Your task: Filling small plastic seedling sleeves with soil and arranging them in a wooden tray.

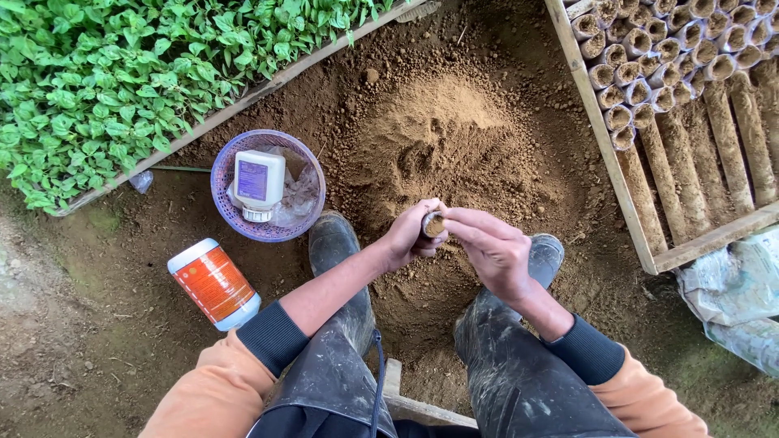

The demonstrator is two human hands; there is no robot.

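Soil-filled small pot, a little tube packed with brown earth, sits between both hands just above the person's knees. The left hand wraps its fingers closed around the tube's side, holding it upright with the open top showing. The right hand reaches across from the other side, its fingertips pinched narrow and touching the tube's rim and the soil in it.

Below the hands are two dark, mud-smeared rubber boots on the bare ground, one on each side. Just beyond the hands lies a heap of loose brown soil, with finger marks dug into its near slope.

To the left of the boots an orange canister with a white cap lies on its side on the dirt. A little farther off stands a purple plastic basket that holds a white bottle with a purple label and some crumpled clear plastic.

On the right, a wooden frame holds rows of filled soil tubes, packed close in its far corner. At the far left, a bed of green seedlings lies behind a wooden edge.
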